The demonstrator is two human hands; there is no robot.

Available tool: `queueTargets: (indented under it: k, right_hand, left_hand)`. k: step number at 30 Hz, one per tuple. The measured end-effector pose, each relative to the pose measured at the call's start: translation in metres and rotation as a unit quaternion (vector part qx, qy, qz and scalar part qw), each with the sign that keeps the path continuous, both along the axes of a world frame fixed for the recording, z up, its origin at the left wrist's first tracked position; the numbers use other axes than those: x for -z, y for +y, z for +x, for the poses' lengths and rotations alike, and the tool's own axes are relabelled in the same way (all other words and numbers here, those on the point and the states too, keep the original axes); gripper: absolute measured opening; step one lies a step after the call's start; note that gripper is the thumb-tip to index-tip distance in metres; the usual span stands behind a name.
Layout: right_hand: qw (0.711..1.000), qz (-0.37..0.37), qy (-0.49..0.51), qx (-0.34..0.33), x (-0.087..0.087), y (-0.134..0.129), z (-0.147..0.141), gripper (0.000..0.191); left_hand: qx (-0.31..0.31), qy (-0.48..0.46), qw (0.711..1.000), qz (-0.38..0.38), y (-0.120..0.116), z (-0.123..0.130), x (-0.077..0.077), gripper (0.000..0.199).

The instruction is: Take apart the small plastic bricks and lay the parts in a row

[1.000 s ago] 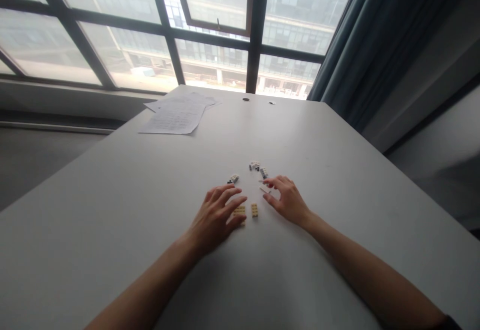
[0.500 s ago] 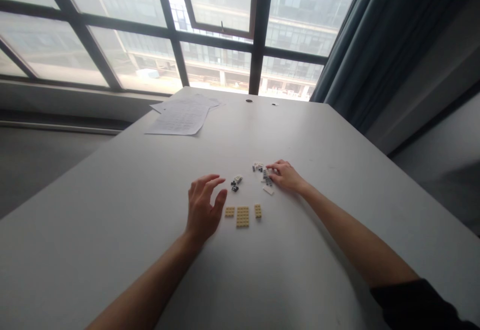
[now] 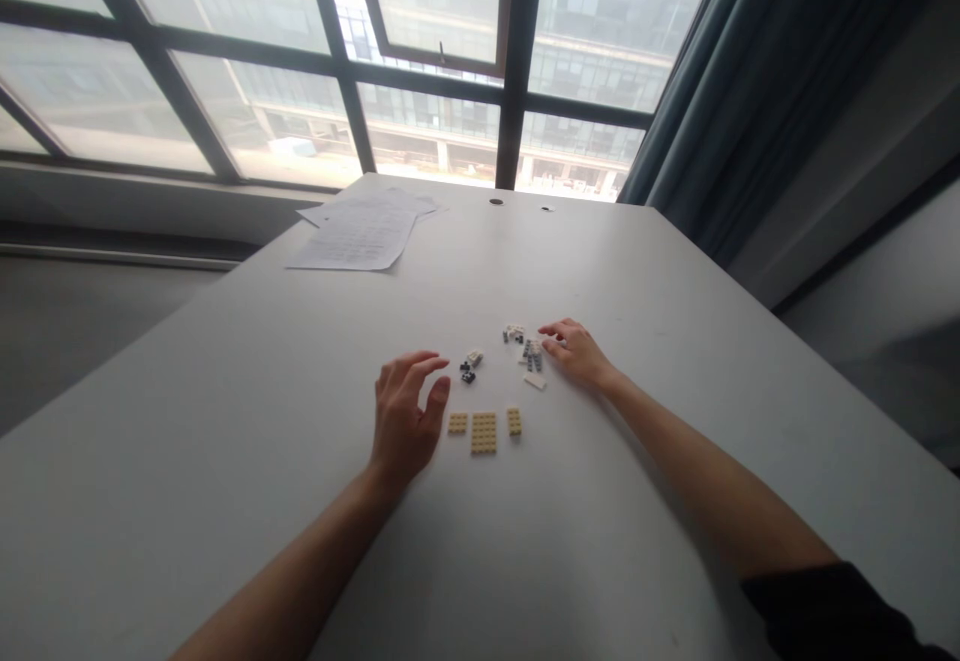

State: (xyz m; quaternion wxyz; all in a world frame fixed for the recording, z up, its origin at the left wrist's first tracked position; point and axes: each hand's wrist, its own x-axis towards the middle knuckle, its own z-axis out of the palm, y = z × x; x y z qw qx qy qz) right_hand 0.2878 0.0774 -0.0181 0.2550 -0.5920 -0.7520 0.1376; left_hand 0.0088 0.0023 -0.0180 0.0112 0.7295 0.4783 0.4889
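My left hand (image 3: 409, 406) hovers over the table with its fingers apart and nothing in it. Close to its fingertips lies a small cluster of black and white toy bricks (image 3: 469, 368). My right hand (image 3: 574, 351) is open beside a pile of grey and white bricks (image 3: 532, 353), fingertips just right of it. A flat white piece (image 3: 535, 380) lies in front of that pile, and more white and grey bricks (image 3: 514, 333) sit behind it. Nearer to me are a large tan plate (image 3: 484, 433), a small tan plate (image 3: 457, 423) and a narrow tan piece (image 3: 514, 421).
Printed paper sheets (image 3: 356, 236) lie at the far left of the white table (image 3: 225, 421). Two round holes, one of them here (image 3: 496, 202), pierce the tabletop near the far edge. Windows stand beyond, and a dark curtain (image 3: 720, 91) hangs at the right.
My right hand has drawn slightly right, off the grey and white pile, and its fingers now show apart from the bricks. My left hand has hardly moved.
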Motion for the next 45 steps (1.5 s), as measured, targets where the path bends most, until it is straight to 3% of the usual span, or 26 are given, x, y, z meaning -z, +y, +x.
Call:
queueTargets:
  k: [13, 26, 29, 32, 35, 39, 42, 45]
  right_hand:
    - [0.997, 0.071, -0.006, -0.025, 0.001, -0.024, -0.005, 0.023]
    - [0.996, 0.015, -0.079, 0.039, -0.009, -0.011, -0.031, 0.029]
    - [0.998, 0.046, -0.036, 0.027, -0.008, -0.017, -0.032, 0.026]
    - [0.993, 0.049, 0.104, -0.007, -0.010, -0.030, -0.031, 0.029]
    - [0.947, -0.062, 0.313, -0.042, -0.012, -0.048, -0.033, 0.034]
    - [0.820, -0.199, 0.530, -0.082, -0.015, -0.070, -0.037, 0.040]
    - [0.758, -0.247, 0.594, -0.104, -0.016, -0.084, -0.041, 0.038]
    - [0.743, -0.284, 0.591, -0.132, -0.017, -0.094, -0.045, 0.034]
  left_hand:
    - [0.004, 0.010, 1.000, -0.008, 0.001, 0.002, -0.001, 0.016]
    - [0.009, 0.046, 0.999, 0.005, 0.001, 0.001, 0.001, 0.010]
    - [0.030, 0.075, 0.997, 0.017, -0.001, 0.003, 0.000, 0.011]
    - [0.079, 0.124, 0.989, 0.025, -0.004, 0.005, 0.000, 0.013]
    - [0.157, 0.181, 0.971, 0.021, -0.009, 0.008, 0.000, 0.021]
    - [0.210, 0.215, 0.953, 0.035, -0.013, 0.013, -0.002, 0.032]
    - [0.211, 0.204, 0.954, 0.061, -0.016, 0.019, -0.004, 0.044]
    - [0.193, 0.161, 0.965, 0.071, -0.020, 0.026, -0.006, 0.046]
